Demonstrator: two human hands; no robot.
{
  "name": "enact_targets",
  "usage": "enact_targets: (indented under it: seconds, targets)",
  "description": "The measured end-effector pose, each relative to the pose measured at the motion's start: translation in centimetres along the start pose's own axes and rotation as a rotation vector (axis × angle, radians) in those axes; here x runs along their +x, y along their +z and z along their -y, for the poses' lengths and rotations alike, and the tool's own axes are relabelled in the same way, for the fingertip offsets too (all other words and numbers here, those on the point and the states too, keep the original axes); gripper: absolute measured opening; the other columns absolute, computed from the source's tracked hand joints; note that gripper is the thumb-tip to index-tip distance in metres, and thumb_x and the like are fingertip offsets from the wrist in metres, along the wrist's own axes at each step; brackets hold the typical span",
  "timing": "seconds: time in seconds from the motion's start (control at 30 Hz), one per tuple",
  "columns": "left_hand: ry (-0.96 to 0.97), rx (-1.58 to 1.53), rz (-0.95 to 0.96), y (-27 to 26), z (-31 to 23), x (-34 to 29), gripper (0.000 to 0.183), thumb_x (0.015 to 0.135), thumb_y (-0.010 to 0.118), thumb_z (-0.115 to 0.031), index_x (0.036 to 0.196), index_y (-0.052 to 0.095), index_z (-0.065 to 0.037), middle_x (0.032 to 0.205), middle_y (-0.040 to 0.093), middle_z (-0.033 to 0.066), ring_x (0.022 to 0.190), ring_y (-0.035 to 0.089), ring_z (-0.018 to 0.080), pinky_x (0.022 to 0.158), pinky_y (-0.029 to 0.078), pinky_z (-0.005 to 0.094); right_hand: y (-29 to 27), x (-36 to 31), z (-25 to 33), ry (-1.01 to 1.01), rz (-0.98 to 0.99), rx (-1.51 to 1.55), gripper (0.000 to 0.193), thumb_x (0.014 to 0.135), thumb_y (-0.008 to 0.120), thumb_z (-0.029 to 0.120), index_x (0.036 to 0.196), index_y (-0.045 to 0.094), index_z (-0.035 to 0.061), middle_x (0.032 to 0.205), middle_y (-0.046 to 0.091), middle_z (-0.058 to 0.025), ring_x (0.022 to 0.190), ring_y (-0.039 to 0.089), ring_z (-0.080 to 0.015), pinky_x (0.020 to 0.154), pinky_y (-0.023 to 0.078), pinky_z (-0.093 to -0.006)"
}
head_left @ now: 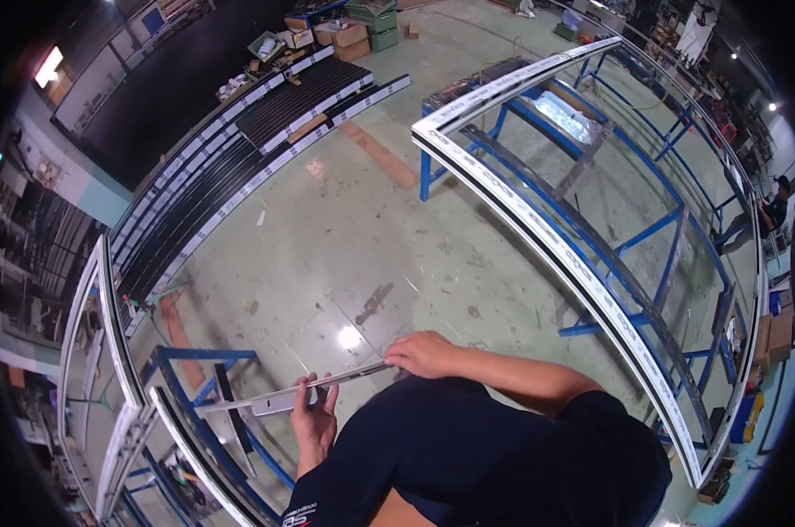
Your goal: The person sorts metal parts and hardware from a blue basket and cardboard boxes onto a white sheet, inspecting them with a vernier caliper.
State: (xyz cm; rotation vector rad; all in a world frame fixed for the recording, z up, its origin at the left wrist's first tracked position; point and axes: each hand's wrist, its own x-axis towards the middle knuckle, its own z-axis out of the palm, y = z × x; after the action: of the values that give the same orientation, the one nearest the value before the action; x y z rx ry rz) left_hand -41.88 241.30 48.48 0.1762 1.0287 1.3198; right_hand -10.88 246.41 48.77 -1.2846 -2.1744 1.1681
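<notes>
A long, thin metal strip [355, 373] runs across in front of my body, sloping down to the left. My right hand [422, 353] pinches its right end. My left hand [314, 420] grips it from below nearer the middle, with the thumb and fingers on either side and some fingers raised. A silver rectangular plate or case [274, 404] with a small dark slot shows along the strip, just left of my left fingers. The strip's left end reaches over a blue metal stand [206, 354].
A large white-taped frame [538, 224] lies on blue trestles [626, 241] at the right. Other frames [108, 316] stand at the left. Dark profiles [305, 97] are stacked at the far left, with bins [382, 26] behind. A person [771, 211] is at the far right.
</notes>
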Motion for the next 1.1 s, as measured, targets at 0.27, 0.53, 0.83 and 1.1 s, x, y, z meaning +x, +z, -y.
enact_targets:
  seconds: [0.27, 0.53, 0.83, 1.1]
  targets:
    - [0.039, -0.15, -0.034, 5.8, -12.4, 22.6, 0.029, 0.106, 0.067, -0.026, 0.13, 0.066, -0.011, 0.14, 0.067, 0.0075, 0.133, 0.062, 0.0353, 0.111, 0.055, 0.0513, -12.3, 25.7, -1.4, -0.189, 0.023, -0.016, 0.027, 0.108, 0.056, 0.032, 0.106, 0.068, 0.0086, 0.098, 0.069, -0.0139, 0.097, 0.069, -0.0399, 0.084, 0.054, -0.0532]
    - [-0.093, 0.1, 0.491, 27.3, -24.8, 51.4, 0.07, 0.11, 0.059, -0.028, 0.169, 0.027, -0.012, 0.168, 0.04, 0.017, 0.144, 0.053, 0.0391, 0.113, 0.056, 0.0498, -27.3, 44.9, -9.0, 0.235, -0.201, 0.458, 0.029, 0.112, 0.052, 0.025, 0.111, 0.072, 0.0041, 0.092, 0.075, -0.012, 0.085, 0.073, -0.0241, 0.081, 0.056, -0.0358]
    - [-0.242, 0.185, 0.536, 52.8, -27.8, 82.8, 0.038, 0.109, 0.061, -0.032, 0.138, 0.058, -0.007, 0.133, 0.067, 0.0125, 0.127, 0.066, 0.0409, 0.101, 0.064, 0.0492, -49.8, 52.9, -17.0, 0.196, -0.901, 0.604, 0.025, 0.114, 0.051, 0.015, 0.13, 0.06, -0.0019, 0.087, 0.063, -0.0031, 0.079, 0.061, -0.0113, 0.077, 0.05, -0.0279]
    - [-0.132, 0.355, 0.254, 72.9, -26.4, 101.1, 0.036, 0.11, 0.06, -0.044, 0.116, 0.057, -0.008, 0.118, 0.07, 0.0138, 0.105, 0.077, 0.0372, 0.081, 0.069, 0.0457, -73.6, 69.9, -29.7, 0.184, -1.075, 1.014, 0.021, 0.116, 0.048, 0.02, 0.126, 0.056, 0.0036, 0.072, 0.041, 0.0037, 0.06, 0.039, -0.0074, 0.056, 0.035, -0.0243]
